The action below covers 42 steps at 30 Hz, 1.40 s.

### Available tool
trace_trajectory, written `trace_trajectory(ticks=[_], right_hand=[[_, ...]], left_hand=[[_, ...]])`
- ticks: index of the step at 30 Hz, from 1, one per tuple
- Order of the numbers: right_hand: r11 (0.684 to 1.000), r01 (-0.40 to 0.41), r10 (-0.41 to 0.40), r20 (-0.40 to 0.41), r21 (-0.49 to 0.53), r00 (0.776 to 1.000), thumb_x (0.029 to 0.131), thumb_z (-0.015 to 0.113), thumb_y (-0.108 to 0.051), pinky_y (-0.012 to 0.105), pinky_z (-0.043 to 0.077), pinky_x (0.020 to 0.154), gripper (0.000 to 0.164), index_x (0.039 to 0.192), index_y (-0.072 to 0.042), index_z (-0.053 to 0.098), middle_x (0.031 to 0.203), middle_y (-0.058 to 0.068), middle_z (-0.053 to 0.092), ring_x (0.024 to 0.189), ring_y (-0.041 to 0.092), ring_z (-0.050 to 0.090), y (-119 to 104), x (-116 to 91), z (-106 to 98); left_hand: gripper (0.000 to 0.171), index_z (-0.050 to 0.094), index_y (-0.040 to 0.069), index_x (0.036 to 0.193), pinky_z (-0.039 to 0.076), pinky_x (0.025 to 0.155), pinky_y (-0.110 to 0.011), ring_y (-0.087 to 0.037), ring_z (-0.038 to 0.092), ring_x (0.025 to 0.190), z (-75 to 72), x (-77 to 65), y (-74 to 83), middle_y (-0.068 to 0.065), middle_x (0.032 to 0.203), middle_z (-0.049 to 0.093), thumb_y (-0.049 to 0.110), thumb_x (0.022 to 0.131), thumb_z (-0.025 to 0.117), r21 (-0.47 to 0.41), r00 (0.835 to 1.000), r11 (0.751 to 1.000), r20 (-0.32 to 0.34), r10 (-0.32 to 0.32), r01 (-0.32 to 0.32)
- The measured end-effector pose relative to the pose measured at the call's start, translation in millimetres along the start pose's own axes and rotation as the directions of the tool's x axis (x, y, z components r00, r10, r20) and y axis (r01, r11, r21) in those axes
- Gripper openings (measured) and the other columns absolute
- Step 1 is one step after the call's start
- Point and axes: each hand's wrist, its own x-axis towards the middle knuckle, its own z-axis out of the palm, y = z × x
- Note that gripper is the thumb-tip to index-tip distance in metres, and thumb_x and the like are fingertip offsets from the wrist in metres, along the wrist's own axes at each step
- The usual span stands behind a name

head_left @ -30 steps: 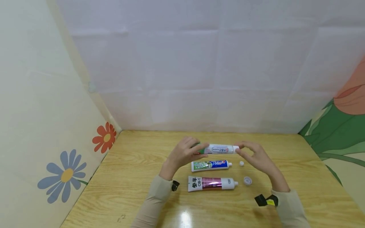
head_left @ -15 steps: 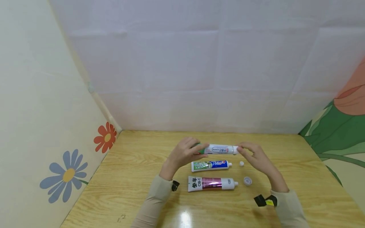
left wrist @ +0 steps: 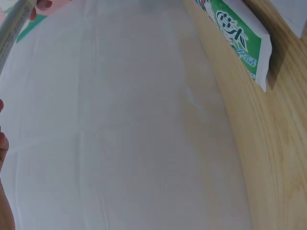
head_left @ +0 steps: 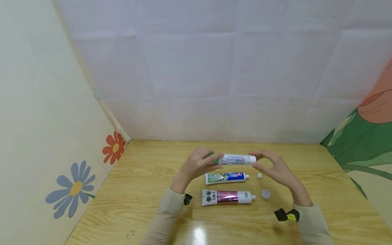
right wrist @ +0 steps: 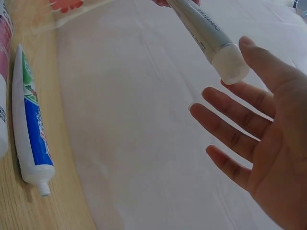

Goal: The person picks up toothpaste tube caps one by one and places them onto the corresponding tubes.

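Note:
In the head view my left hand (head_left: 197, 165) grips the green rear end of a white-and-green toothpaste tube (head_left: 234, 159), held level above the table. Its white cap (head_left: 252, 160) points right. My right hand (head_left: 275, 168) has thumb and index finger on opposite sides of this cap, fingertips right at its edge; the right wrist view shows the cap (right wrist: 231, 64) there, with the other fingers spread loosely. Nearer me lie a blue-and-green toothpaste tube (head_left: 226, 177) and a pink-and-white one (head_left: 226, 197), both with bare nozzles facing right.
A small white cap (head_left: 259, 176) and a larger round white cap (head_left: 266, 194) lie right of the two tubes on the wooden table (head_left: 137, 190). White sheeting (head_left: 196, 85) hangs behind, and flower-patterned walls (head_left: 73, 136) stand at the sides.
My right thumb and index finger have shifted and spread a little wider around the cap. The held tube stays nearly in place in my left hand; the other tubes and caps have not moved.

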Motion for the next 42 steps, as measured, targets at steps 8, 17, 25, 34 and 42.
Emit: trace_trajectory(ticks=[8, 17, 25, 34, 42], right_hand=[[0.997, 0.068, -0.067, -0.015, 0.036, 0.998, 0.079, 0.074, -0.012, 0.054, 0.038, 0.093, 0.047, 0.123, -0.012, 0.057, 0.108, -0.007, 0.061, 0.098, 0.008, 0.056, 0.3, 0.7, -0.5], [0.996, 0.089, -0.089, -0.038, 0.009, 0.995, 0.078, 0.073, -0.006, 0.043, 0.040, 0.094, 0.044, 0.119, -0.012, 0.058, 0.106, -0.004, 0.063, 0.095, 0.007, 0.057, 0.5, 1.0, 0.1], [0.993, 0.120, -0.120, -0.058, -0.011, 0.991, 0.074, 0.072, 0.006, 0.023, 0.041, 0.090, 0.039, 0.111, -0.002, 0.061, 0.099, 0.004, 0.064, 0.091, 0.007, 0.058, -23.3, 1.3, -3.8], [0.998, 0.059, -0.059, -0.037, -0.005, 0.998, 0.079, 0.070, 0.002, 0.050, 0.040, 0.091, 0.034, 0.112, -0.001, 0.061, 0.100, 0.006, 0.065, 0.094, 0.006, 0.057, -36.1, 1.5, -8.3], [0.999, 0.052, -0.052, -0.032, -0.015, 0.998, 0.080, 0.069, 0.001, 0.051, 0.042, 0.089, 0.032, 0.111, -0.002, 0.063, 0.099, 0.006, 0.067, 0.095, 0.005, 0.057, -26.9, 0.6, -5.5]], left_hand=[[0.043, 0.067, 0.012, 0.109, 0.043, 0.061, -0.016, -0.008, 0.050, 0.068, -0.3, -1.6, -1.5, -0.001, 0.085, 0.059, 0.036, 0.074, 0.076, 0.004, 1.000, 1.000, 0.000, -0.001, 0.001], [0.041, 0.066, 0.013, 0.109, 0.043, 0.062, -0.017, -0.008, 0.050, 0.069, -0.5, -3.0, -2.0, -0.001, 0.086, 0.059, 0.037, 0.077, 0.073, 0.011, 1.000, 1.000, 0.001, -0.007, 0.007], [0.043, 0.066, 0.013, 0.110, 0.044, 0.063, -0.018, -0.009, 0.050, 0.070, 0.1, -3.1, -1.7, -0.001, 0.086, 0.059, 0.037, 0.074, 0.075, 0.011, 1.000, 1.000, 0.002, -0.005, 0.005], [0.053, 0.066, 0.013, 0.110, 0.042, 0.061, -0.018, -0.009, 0.049, 0.068, 1.5, -2.2, -1.9, -0.001, 0.085, 0.059, 0.033, 0.064, 0.083, 0.001, 1.000, 1.000, -0.008, -0.001, 0.001], [0.050, 0.066, 0.013, 0.111, 0.040, 0.059, -0.017, -0.008, 0.047, 0.065, 2.1, -2.3, -2.9, -0.001, 0.084, 0.059, 0.035, 0.068, 0.080, -0.009, 1.000, 1.000, -0.014, 0.025, -0.025]])
